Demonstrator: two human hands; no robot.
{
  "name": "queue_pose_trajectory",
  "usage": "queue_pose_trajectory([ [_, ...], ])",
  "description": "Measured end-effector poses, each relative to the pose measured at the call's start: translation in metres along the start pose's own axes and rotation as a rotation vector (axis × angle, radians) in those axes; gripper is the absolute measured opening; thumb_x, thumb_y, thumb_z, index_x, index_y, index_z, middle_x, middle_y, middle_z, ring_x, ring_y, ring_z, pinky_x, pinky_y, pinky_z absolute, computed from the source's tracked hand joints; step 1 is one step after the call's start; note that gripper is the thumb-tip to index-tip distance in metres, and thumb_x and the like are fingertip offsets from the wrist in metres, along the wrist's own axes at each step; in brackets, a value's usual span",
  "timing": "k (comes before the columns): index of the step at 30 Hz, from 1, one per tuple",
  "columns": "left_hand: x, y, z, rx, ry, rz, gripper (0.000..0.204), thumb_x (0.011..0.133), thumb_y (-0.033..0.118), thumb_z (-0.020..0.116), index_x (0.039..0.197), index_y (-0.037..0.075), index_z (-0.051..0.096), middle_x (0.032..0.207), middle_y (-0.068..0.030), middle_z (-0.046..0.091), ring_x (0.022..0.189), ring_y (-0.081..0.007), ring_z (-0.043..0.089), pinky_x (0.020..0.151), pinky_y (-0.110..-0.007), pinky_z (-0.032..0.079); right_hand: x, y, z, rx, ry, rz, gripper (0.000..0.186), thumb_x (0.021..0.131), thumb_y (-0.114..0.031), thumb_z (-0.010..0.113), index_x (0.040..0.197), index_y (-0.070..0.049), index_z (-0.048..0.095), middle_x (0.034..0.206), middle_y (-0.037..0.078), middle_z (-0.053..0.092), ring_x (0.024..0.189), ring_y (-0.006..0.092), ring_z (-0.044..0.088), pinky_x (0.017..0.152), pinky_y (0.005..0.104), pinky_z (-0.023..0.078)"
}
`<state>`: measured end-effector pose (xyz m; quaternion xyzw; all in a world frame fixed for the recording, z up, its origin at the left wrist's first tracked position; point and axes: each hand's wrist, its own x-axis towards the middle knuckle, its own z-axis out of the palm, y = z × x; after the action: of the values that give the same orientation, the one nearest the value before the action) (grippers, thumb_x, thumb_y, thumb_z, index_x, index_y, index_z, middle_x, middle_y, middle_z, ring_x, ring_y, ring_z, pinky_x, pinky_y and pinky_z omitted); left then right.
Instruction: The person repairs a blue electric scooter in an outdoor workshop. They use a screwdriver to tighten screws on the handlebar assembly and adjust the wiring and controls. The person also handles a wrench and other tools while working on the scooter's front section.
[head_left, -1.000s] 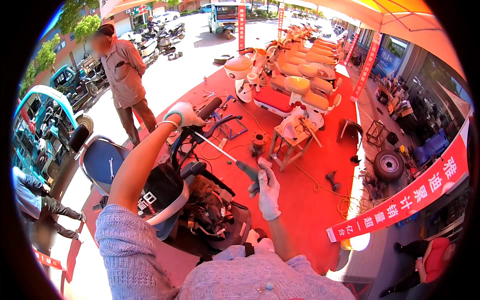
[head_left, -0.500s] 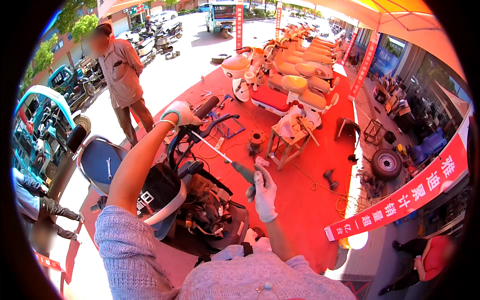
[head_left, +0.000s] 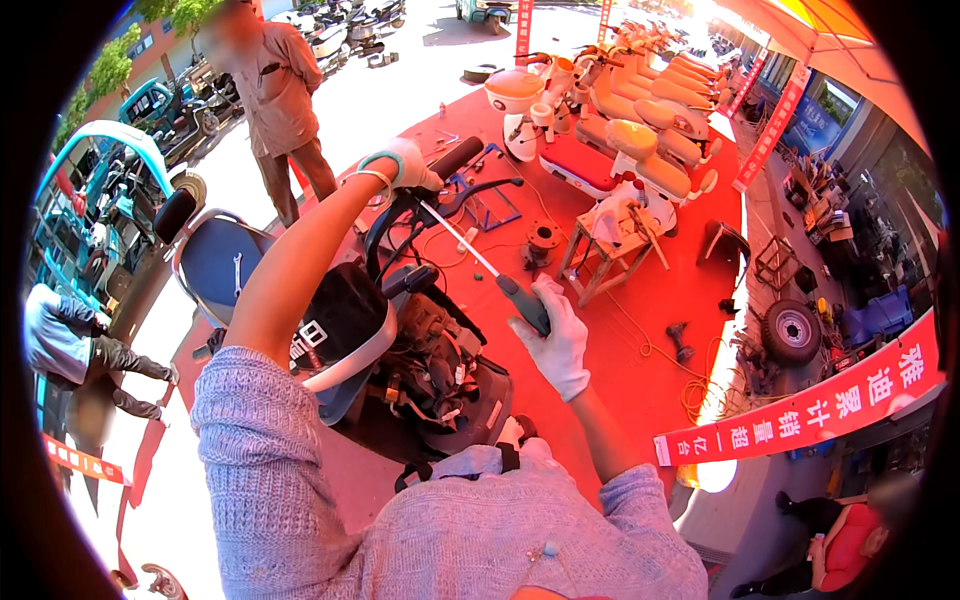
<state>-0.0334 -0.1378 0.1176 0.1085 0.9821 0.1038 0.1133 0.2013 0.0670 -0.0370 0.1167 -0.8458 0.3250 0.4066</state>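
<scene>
My left hand point(head_left: 408, 165), in a pale glove, is closed around the handlebar point(head_left: 415, 196) of a partly stripped scooter, beside its black grip point(head_left: 460, 157). In my gloved right hand point(head_left: 560, 348) is a screwdriver point(head_left: 524, 303) with a dark green handle and a long bright shaft. That shaft slants up and left, its tip end meeting the handlebar just below my left hand; the exact contact point is too small to make out. Below the bars, the scooter's open front body point(head_left: 440, 365) shows wiring. A wrench point(head_left: 238, 272) lies on the blue seat point(head_left: 212, 262).
Parked scooters point(head_left: 640, 140) line the red mat point(head_left: 620, 345) ahead. A wooden stool point(head_left: 612, 240) and a round metal part point(head_left: 543, 240) stand nearer. One person point(head_left: 285, 90) stands at far left, another point(head_left: 65, 340) bends at left, and a third point(head_left: 845, 545) sits at lower right.
The whole view has swung, so the scene sits farther right. My right hand's fingers have shifted on the screwdriver handle, while its tip end stays at the handlebar. My left hand stays there too.
</scene>
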Motion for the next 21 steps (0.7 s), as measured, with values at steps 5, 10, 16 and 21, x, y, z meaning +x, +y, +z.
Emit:
queue_pose_trajectory([
  [5, 0.002, 0.005, 0.006, 0.016, 0.031, 0.05, 0.056, 0.068, 0.044, 0.075, 0.088, -0.007, 0.063, 0.076, -0.0126, 0.065, 0.059, -0.0244, 0.067, 0.054, -0.032, 0.056, -0.004, 0.017, 0.0, 0.472, -0.268, 0.451, 0.037, 0.084, -0.029, 0.069, 0.107, -0.003, 0.055, 0.064, 0.002, 0.057, 0.055, 0.0153, 0.058, 0.047, 0.0294, 0.046],
  [10, -0.001, 0.001, 0.003, 0.016, -0.034, -0.007, 0.068, 0.068, 0.053, 0.074, 0.102, -0.005, 0.064, 0.087, -0.0193, 0.067, 0.071, -0.0281, 0.068, 0.062, -0.036, 0.057, 0.002, 0.01, -0.001, 0.525, -0.337, 0.584, 0.04, 0.082, -0.026, 0.07, 0.11, -0.001, 0.054, 0.074, 0.004, 0.06, 0.059, 0.0161, 0.059, 0.052, 0.0285, 0.047],
  [16, -0.004, 0.01, 0.002, 0.115, 0.044, -0.007, 0.058, 0.068, 0.049, 0.075, 0.087, -0.004, 0.065, 0.077, -0.0132, 0.067, 0.062, -0.0253, 0.067, 0.056, -0.032, 0.056, 0.005, 0.02, 0.005, 0.111, -0.162, 0.028, 0.037, 0.086, -0.03, 0.063, 0.109, -0.002, 0.053, 0.081, 0.008, 0.06, 0.059, 0.0142, 0.054, 0.052, 0.026, 0.043],
  [21, -0.003, 0.012, 0.003, 0.163, 0.035, -0.01, 0.06, 0.068, 0.053, 0.074, 0.089, -0.003, 0.066, 0.078, -0.0126, 0.067, 0.064, -0.0249, 0.068, 0.056, -0.033, 0.057, 0.021, 0.035, -0.007, 1.755, -0.83, 1.2, 0.039, 0.096, -0.039, 0.046, 0.102, -0.002, 0.053, 0.075, 0.006, 0.061, 0.047, 0.0075, 0.043, 0.04, 0.0181, 0.032],
])
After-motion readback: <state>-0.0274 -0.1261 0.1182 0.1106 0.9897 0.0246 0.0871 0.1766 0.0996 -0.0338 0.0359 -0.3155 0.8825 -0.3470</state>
